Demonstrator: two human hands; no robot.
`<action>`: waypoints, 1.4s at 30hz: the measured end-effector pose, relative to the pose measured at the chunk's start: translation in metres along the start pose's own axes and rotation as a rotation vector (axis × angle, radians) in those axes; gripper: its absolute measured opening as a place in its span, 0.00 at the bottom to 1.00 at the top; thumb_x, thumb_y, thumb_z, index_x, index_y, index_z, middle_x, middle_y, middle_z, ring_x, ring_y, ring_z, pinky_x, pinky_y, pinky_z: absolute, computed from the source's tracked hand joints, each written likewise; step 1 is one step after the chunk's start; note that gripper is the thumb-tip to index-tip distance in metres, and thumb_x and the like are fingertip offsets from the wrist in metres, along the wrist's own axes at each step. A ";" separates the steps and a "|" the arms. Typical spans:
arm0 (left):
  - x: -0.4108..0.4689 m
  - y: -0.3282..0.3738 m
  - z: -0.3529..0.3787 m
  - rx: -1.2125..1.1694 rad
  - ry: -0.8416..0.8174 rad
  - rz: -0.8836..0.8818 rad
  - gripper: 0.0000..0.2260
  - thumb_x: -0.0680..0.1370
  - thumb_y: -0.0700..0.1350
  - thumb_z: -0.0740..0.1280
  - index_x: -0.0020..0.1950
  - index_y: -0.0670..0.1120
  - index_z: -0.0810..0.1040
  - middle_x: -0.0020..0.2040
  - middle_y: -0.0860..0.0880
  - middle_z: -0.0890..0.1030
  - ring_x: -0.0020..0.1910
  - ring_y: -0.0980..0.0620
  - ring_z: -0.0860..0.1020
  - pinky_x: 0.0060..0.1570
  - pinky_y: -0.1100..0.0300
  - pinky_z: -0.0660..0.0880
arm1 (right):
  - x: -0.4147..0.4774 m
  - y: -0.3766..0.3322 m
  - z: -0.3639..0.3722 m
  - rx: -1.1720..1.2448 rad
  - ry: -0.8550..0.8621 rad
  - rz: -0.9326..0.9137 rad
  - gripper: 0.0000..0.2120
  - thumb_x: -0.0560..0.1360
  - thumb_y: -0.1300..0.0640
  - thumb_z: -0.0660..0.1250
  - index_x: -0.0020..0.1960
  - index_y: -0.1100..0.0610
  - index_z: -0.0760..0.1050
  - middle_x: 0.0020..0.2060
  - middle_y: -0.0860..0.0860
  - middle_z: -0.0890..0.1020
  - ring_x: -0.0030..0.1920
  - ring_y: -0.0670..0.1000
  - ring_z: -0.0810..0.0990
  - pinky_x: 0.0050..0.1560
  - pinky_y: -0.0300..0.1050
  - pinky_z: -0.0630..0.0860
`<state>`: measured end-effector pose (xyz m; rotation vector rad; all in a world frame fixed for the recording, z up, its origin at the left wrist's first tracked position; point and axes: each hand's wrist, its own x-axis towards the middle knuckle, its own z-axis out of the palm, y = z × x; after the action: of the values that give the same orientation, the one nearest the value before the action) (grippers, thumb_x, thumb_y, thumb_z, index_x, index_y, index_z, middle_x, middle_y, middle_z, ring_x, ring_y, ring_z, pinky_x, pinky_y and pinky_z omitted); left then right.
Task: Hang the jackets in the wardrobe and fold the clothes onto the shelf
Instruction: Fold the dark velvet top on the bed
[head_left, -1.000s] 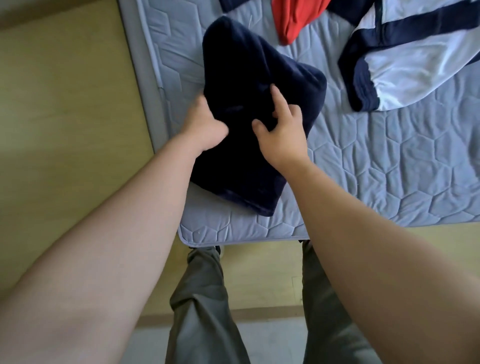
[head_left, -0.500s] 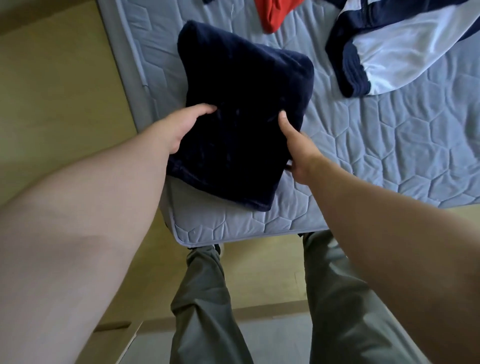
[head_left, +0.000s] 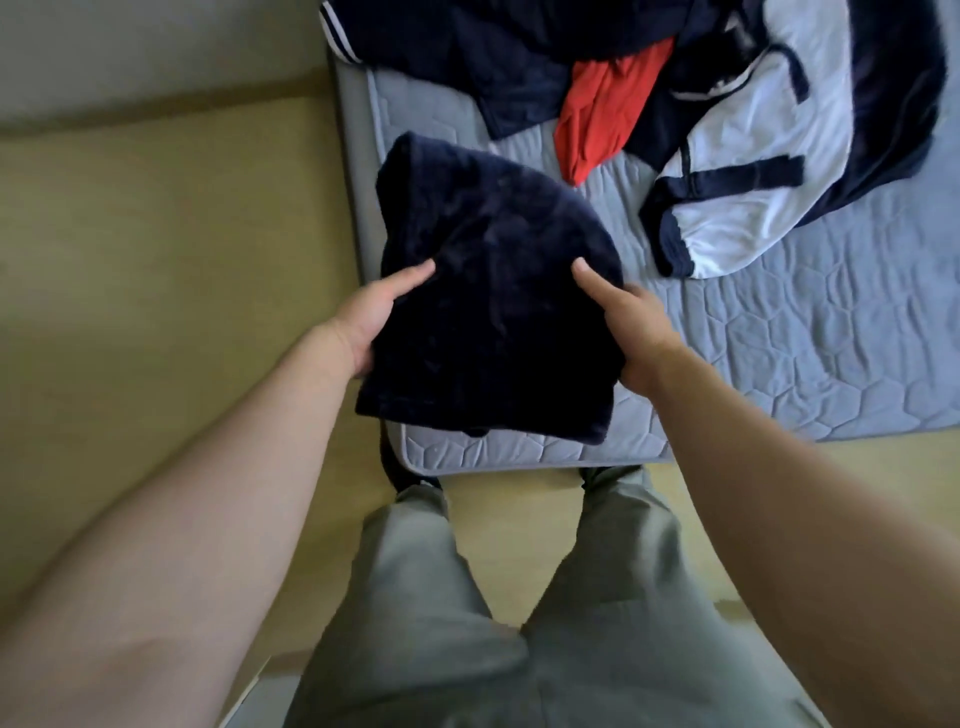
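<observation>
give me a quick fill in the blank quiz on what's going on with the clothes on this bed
1. Both hands, left hand and right hand, grip the folded ____ garment.
2. The red garment lies on the ____.
3. The white jacket has ____ trim.

Missing words: navy; mattress; navy

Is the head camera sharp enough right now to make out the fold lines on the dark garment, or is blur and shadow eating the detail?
Head view: the folded navy garment reads nearly black, creases barely visible; slight motion blur softens the left hand and right hand; wide-angle distortion bends the mattress edges; no glare.
</observation>
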<state>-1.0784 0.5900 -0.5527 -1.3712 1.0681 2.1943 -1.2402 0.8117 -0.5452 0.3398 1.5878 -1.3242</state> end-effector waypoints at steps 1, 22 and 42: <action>-0.031 0.004 -0.005 -0.017 -0.011 -0.007 0.20 0.74 0.60 0.71 0.60 0.49 0.85 0.59 0.44 0.84 0.57 0.44 0.83 0.51 0.53 0.81 | -0.026 -0.008 0.010 -0.037 -0.031 -0.003 0.25 0.68 0.42 0.78 0.58 0.56 0.81 0.51 0.54 0.87 0.50 0.56 0.86 0.48 0.50 0.83; -0.506 -0.079 -0.149 -0.501 0.395 0.505 0.22 0.70 0.60 0.75 0.58 0.48 0.85 0.59 0.42 0.84 0.55 0.41 0.83 0.43 0.53 0.82 | -0.344 -0.065 0.291 -0.538 -0.788 -0.034 0.24 0.62 0.44 0.83 0.56 0.46 0.83 0.55 0.55 0.85 0.54 0.59 0.85 0.57 0.57 0.80; -0.769 -0.216 -0.439 -0.998 0.903 1.030 0.31 0.64 0.56 0.80 0.64 0.47 0.81 0.60 0.42 0.83 0.58 0.40 0.82 0.60 0.46 0.75 | -0.540 0.031 0.739 -0.833 -1.359 -0.217 0.47 0.59 0.63 0.83 0.72 0.41 0.69 0.62 0.53 0.79 0.53 0.61 0.84 0.49 0.58 0.83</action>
<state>-0.3060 0.4818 -0.0811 -2.9556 1.0878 3.1218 -0.5969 0.3838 -0.0528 -1.0638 0.8082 -0.5892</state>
